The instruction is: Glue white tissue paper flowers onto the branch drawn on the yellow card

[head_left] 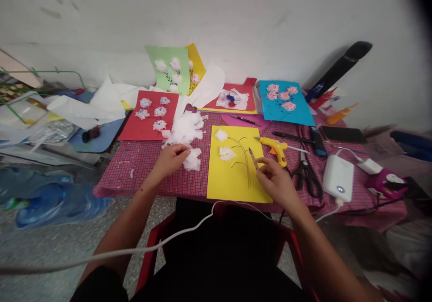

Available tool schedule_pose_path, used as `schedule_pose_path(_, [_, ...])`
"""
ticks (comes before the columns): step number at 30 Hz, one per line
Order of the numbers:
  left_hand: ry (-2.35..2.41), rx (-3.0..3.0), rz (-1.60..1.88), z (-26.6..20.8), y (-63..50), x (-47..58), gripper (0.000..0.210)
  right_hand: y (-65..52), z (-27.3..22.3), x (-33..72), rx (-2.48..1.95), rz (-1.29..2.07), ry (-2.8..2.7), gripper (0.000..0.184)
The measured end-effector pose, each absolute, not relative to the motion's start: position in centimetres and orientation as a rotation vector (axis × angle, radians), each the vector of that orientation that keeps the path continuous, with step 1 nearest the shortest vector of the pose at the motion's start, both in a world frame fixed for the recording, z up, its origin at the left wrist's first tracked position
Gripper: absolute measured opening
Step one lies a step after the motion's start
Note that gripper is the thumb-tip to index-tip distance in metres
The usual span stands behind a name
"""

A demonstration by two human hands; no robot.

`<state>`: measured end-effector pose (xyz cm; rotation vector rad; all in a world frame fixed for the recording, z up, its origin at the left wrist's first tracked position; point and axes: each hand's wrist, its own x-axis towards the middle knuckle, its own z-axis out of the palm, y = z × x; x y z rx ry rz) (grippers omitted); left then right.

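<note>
A yellow sheet (222,187) lies in front of me, with two white tissue flowers (227,153) and thin drawn stems on it. My right hand (275,180) rests over its right edge, fingers closed round a slim, pointed greyish tool (253,158) whose tip points at the stems; its exact kind is unclear. To the left of the sheet, my left hand (171,161) has thumb and fingers pressed together beside a small piece of white tissue paper (193,160). Whether anything is pinched there is hidden. A larger heap of torn tissue (187,127) lies just beyond.
A yellow glue gun (275,148), scissors (306,176) and a white power bank (338,178) lie at the right. Finished flower cards stand behind: red (131,128), green (182,61) and blue (266,113). A white cable (182,232) crosses my lap.
</note>
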<state>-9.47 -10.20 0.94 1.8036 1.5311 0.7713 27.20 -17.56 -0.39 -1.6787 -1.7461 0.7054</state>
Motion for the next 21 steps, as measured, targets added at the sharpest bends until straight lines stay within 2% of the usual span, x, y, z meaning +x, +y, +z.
schedule_pose_path(4, [1.522, 1.788, 0.769, 0.8, -10.2, -9.5, 0.029, -17.9, 0.0, 24.9, -1.380, 0.851, -1.708, 0.027])
schedule_pose_path(9, [1.554, 1.896, 0.736, 1.2, -10.3, -9.5, 0.030, -17.2, 1.1, 22.2, -1.279, 0.697, -1.823, 0.030])
schedule_pose_path(13, [1.529, 1.953, 0.723, 1.6, -10.4, -9.2, 0.029, -16.0, 1.3, 20.0, -1.250, 0.574, -1.790, 0.014])
schedule_pose_path(17, [1.489, 1.986, 0.708, 1.7, -10.6, -9.2, 0.028, -13.5, 1.5, 17.1, -1.090, 0.680, -1.894, 0.024])
schedule_pose_path(21, [1.446, 2.013, 0.719, 1.9, -10.9, -9.0, 0.027, -10.2, 1.7, 13.5, -1.079, 0.554, -2.076, 0.020])
